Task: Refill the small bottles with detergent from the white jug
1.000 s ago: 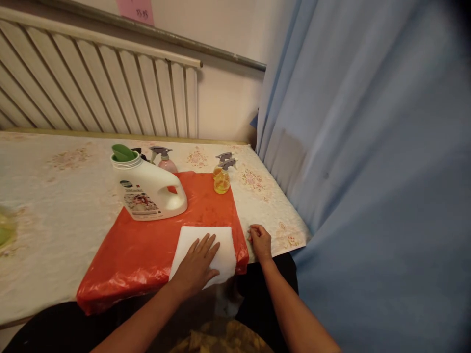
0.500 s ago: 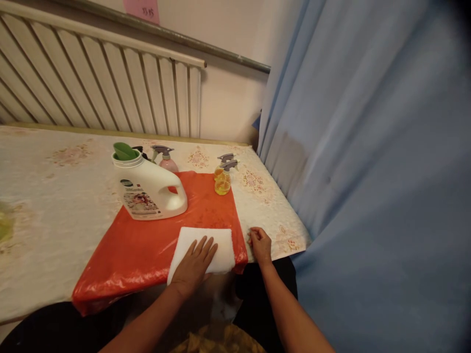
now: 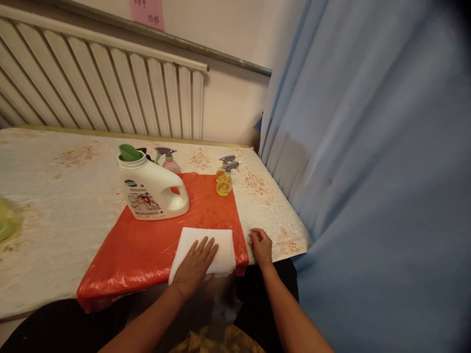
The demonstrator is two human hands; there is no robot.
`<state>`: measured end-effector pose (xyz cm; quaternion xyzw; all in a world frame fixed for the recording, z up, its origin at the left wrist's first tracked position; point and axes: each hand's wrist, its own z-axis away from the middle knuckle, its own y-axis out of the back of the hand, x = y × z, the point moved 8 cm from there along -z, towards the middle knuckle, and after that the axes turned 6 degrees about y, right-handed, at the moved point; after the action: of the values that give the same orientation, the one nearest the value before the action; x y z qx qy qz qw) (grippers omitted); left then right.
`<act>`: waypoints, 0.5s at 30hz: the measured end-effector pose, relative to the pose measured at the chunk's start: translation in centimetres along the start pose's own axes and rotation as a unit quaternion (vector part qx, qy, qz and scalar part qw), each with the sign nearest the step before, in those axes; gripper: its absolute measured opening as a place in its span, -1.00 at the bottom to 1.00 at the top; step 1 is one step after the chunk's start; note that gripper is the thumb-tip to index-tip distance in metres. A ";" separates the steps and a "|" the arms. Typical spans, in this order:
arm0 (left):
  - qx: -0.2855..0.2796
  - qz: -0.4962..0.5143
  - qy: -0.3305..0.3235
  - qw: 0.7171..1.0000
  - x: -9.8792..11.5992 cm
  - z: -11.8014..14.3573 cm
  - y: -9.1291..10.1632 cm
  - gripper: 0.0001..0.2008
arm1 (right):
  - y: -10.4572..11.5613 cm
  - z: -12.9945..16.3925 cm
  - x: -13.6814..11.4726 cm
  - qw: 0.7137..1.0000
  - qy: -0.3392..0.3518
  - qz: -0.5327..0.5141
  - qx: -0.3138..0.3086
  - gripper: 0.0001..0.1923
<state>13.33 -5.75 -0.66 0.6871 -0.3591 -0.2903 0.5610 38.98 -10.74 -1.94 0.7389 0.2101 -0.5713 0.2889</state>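
My left hand [image 3: 195, 262] lies flat on a folded white cloth [image 3: 224, 245], fingers stretched out. Under the cloth is a red plastic sheet [image 3: 154, 250] that hangs over the table's front edge. My right hand [image 3: 262, 245] rests on the tablecloth just right of the red sheet, its fingers curled in and nothing visible in them. Behind the cloth, to the left, stands a white jug [image 3: 150, 189] with a handle and a green piece [image 3: 129, 152] in its mouth. Two small spray bottles with yellow liquid [image 3: 223, 185] stand at the sheet's back right corner.
A pink spray bottle [image 3: 171, 164] is partly hidden behind the jug. A yellow-green item [image 3: 8, 220] sits at the far left of the flowered tablecloth [image 3: 73, 196]. A radiator [image 3: 147, 93] lines the wall; a blue curtain [image 3: 368, 171] hangs along the right.
The view has shifted slightly, so the jug, bottles and table appear a little farther right. Both hands keep their places, the left one still flat on the cloth.
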 end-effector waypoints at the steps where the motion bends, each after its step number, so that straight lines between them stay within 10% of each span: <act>1: -0.001 0.005 0.000 1.000 0.0 0.0 0.1 -0.23 | 0.0 0.0 0.0 1.000 0.000 0.000 -0.001 -0.77; 15: 0.055 0.060 0.066 0.994 -3.7 -0.9 1.4 -0.45 | -0.1 0.1 -0.2 1.000 0.007 -0.008 -0.001 -0.78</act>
<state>11.70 -2.38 0.85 0.7122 -0.3770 -0.1898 0.5609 38.83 -10.71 -1.78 0.7406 0.2185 -0.5683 0.2843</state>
